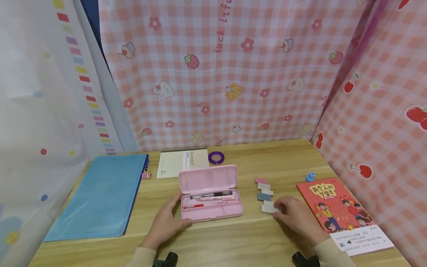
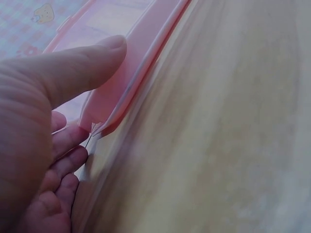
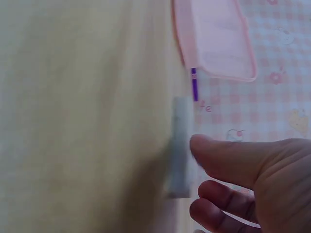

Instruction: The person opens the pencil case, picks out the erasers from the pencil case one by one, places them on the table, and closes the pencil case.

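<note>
An open pink pencil case [image 1: 210, 202] lies mid-table with pens [image 1: 210, 194] in its tray. My left hand [image 1: 178, 212] holds its front left corner; in the left wrist view the thumb [image 2: 82, 60] lies on the case wall [image 2: 141, 63] and the fingers curl at its side. Right of the case runs a short row of small erasers [image 1: 264, 189]. My right hand [image 1: 278, 208] pinches the nearest one, a white eraser [image 1: 268, 208]. The right wrist view is blurred, with the thumb [image 3: 218, 158] against that eraser [image 3: 181, 145].
A blue zip pouch [image 1: 100, 194] lies at the left, with a pink binder clip [image 1: 146, 173] beside it. A notepad [image 1: 181, 163] and a purple tape ring [image 1: 216, 158] sit behind the case. A red booklet [image 1: 337, 209] and a small blue piece [image 1: 310, 177] lie right. Checked curtains close in the back and right.
</note>
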`<state>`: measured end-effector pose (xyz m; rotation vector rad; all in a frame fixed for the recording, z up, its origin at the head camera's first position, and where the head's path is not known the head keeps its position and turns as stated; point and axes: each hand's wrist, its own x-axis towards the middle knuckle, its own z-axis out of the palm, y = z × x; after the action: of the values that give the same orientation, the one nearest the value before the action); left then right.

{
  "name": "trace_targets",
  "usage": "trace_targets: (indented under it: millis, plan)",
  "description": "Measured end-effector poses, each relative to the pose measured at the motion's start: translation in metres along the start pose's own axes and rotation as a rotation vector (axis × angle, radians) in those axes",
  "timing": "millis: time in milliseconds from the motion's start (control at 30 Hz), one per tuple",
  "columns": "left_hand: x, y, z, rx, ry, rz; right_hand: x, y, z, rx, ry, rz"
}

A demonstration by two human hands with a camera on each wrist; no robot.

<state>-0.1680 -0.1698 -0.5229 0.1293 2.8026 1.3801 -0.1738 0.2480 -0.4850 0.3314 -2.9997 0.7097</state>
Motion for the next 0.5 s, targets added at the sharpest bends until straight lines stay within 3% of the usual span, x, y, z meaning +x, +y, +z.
trace_targets:
  millis: [267,500]
  plan:
    - [0.003,0.004,-0.016,0.0,-0.044,0.013,0.024,-0.036,-0.015,0.074,0.029,-0.076]
    - [0.022,0.015,-0.041,0.06,-0.053,0.081,0.062,-0.068,-0.016,0.114,0.004,-0.124]
